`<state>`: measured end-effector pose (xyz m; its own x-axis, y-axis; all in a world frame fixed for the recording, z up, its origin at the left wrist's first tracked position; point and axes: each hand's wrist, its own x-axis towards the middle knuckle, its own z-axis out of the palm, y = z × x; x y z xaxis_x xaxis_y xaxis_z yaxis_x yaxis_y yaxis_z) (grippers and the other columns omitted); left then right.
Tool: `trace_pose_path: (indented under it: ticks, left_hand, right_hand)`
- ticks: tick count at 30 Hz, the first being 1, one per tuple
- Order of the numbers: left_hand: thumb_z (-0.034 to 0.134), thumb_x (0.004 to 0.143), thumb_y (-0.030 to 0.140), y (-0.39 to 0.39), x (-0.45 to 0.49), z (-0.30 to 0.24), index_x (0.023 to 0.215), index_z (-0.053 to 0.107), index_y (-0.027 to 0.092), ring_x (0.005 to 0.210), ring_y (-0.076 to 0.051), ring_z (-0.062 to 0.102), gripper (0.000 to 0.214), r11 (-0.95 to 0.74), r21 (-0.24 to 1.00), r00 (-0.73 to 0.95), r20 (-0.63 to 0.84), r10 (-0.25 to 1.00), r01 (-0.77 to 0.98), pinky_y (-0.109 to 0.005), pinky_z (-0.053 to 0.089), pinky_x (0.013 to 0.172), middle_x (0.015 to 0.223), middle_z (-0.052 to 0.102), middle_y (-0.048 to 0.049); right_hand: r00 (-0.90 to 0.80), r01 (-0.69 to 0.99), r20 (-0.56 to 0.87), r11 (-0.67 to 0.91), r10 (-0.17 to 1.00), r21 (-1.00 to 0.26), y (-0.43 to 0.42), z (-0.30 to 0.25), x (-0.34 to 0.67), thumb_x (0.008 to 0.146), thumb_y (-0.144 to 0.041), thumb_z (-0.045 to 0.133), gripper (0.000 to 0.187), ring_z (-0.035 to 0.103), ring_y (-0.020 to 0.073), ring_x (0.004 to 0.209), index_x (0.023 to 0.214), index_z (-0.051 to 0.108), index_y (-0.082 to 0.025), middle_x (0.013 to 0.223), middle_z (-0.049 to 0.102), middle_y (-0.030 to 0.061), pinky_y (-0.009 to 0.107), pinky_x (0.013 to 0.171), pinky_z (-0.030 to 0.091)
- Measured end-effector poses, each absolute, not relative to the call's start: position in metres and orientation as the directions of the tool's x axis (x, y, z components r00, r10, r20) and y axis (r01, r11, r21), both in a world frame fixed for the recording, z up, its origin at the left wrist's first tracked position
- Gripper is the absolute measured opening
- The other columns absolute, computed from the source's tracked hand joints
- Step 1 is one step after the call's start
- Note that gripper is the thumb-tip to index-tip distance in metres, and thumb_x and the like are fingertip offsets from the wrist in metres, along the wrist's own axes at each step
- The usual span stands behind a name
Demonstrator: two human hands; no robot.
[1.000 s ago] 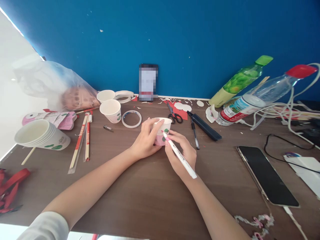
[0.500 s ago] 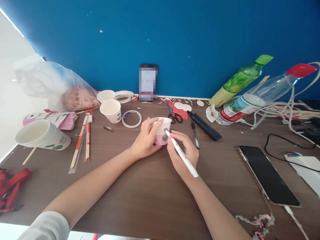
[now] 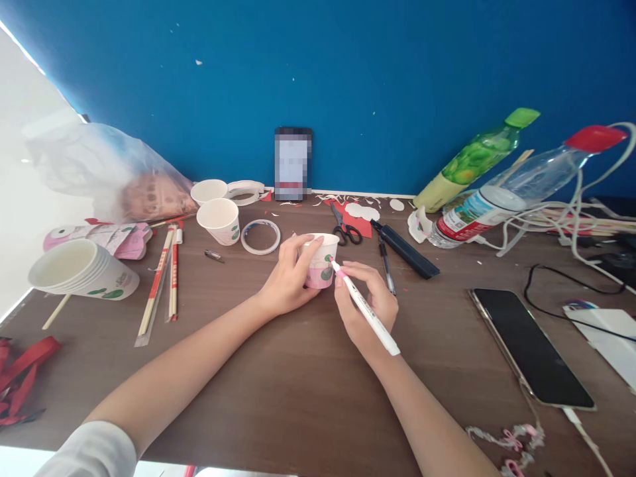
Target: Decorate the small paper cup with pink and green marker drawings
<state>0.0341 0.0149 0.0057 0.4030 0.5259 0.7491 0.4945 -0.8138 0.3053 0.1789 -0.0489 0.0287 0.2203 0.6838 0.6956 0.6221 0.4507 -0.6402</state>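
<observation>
A white paper cup (image 3: 320, 262) with green leaf prints and a pink-coloured lower part stands on the brown table. My left hand (image 3: 291, 271) grips it from the left, thumb and fingers around its side and rim. In my right hand (image 3: 370, 298) is a white marker (image 3: 370, 315) with a pink tip end, held like a pencil. Its tip points at the cup's right side, at a leaf print; whether it touches I cannot tell. Behind the cup lie black-handled scissors (image 3: 346, 228), and a roll of tape (image 3: 260, 237) rests to the left.
Stacked paper cups (image 3: 82, 271) lie at left, near wrapped chopsticks (image 3: 158, 288). Two cups (image 3: 218, 222) stand behind. A phone (image 3: 293, 164) leans on the blue wall; another phone (image 3: 531, 348) lies right. Bottles (image 3: 477, 159) lean at back right near white cables. A black case (image 3: 408, 252) lies nearer.
My right hand and the marker have shifted slightly to the right, the marker's rear end dropping a little. My left hand keeps its hold on the cup. The whole view has moved very slightly.
</observation>
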Motion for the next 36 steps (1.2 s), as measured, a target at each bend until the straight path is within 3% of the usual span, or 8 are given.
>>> trace_pose_path:
  ticks: [8, 36]
  left_hand:
    - [0.062, 0.085, 0.026, 0.0148, 0.0342, 0.0075, 0.145, 0.024, 0.019, 0.122, -0.03, 0.044, 0.071, -0.833, 0.282, 0.426, 0.755, 0.498, 0.475, -0.055, 0.039, 0.107, 0.127, 0.042, -0.0168]
    - [0.065, 0.08, 0.021, 0.0153, 0.0335, 0.0049, 0.147, 0.022, 0.021, 0.128, -0.033, 0.04, 0.08, -0.823, 0.308, 0.412, 0.748, 0.52, 0.478, -0.053, 0.041, 0.105, 0.132, 0.037, -0.0176]
  right_hand:
    - [0.159, 0.629, 0.713, 0.487, 0.683, -0.606, -0.0481, 0.0279, 0.1789, 0.08, -0.013, 0.064, 0.018, 0.069, 0.0226, 0.097, 0.094, 0.066, -0.024, 0.098, 0.073, 0.0053, 0.042, 0.089, 0.056]
    - [0.309, 0.577, 0.615, 0.371, 0.725, -0.728, -0.0469, 0.0266, 0.1841, 0.082, -0.018, 0.063, 0.015, 0.07, 0.0211, 0.092, 0.095, 0.067, -0.024, 0.097, 0.073, 0.0051, 0.038, 0.085, 0.057]
